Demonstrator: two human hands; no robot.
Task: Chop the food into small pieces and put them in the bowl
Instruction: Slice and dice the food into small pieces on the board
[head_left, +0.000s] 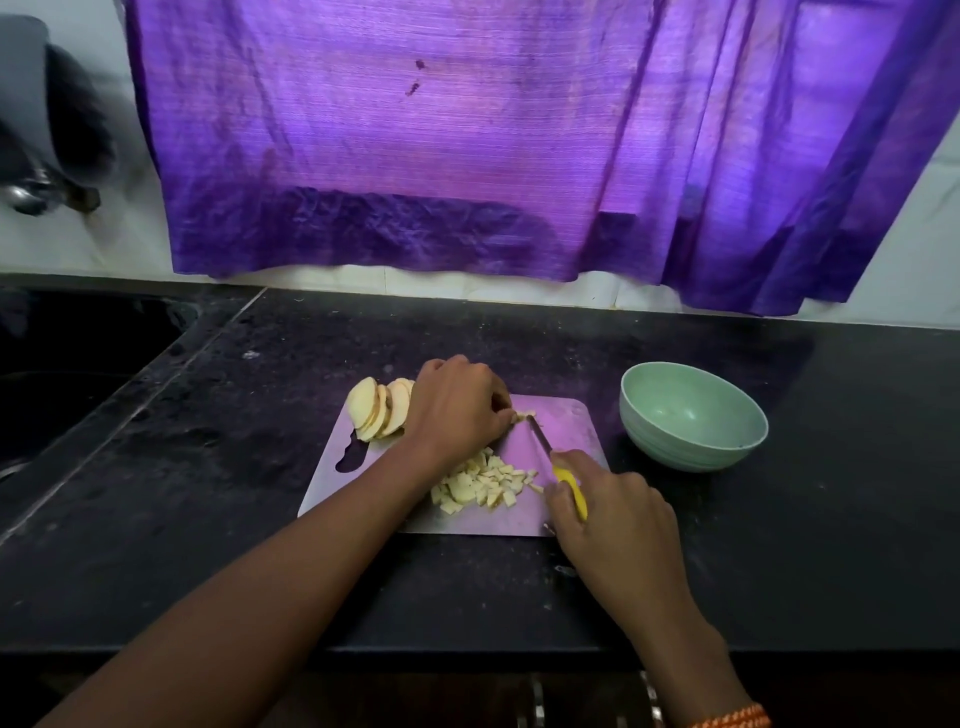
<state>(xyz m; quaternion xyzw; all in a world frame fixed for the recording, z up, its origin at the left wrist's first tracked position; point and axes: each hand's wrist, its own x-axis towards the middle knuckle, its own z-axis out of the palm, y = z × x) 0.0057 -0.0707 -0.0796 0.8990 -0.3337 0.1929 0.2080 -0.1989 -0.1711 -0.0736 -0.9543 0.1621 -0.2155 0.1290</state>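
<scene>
A pale strip of food lies near the cutting board's far edge, pinned under the curled fingers of the left hand, with the blade tip of one yellow-handled knife, gripped by the right hand, touching it. One heap of small pale cubes sits near the board's front edge; a fan of round slices leans at its far left corner. One green bowl stands on the worktop just beside the board's right edge.

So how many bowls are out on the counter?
1. A pale green round bowl stands on the black counter, right of the metal cutting board. It looks empty. None other shows, though the view's edges could hide more.
</scene>
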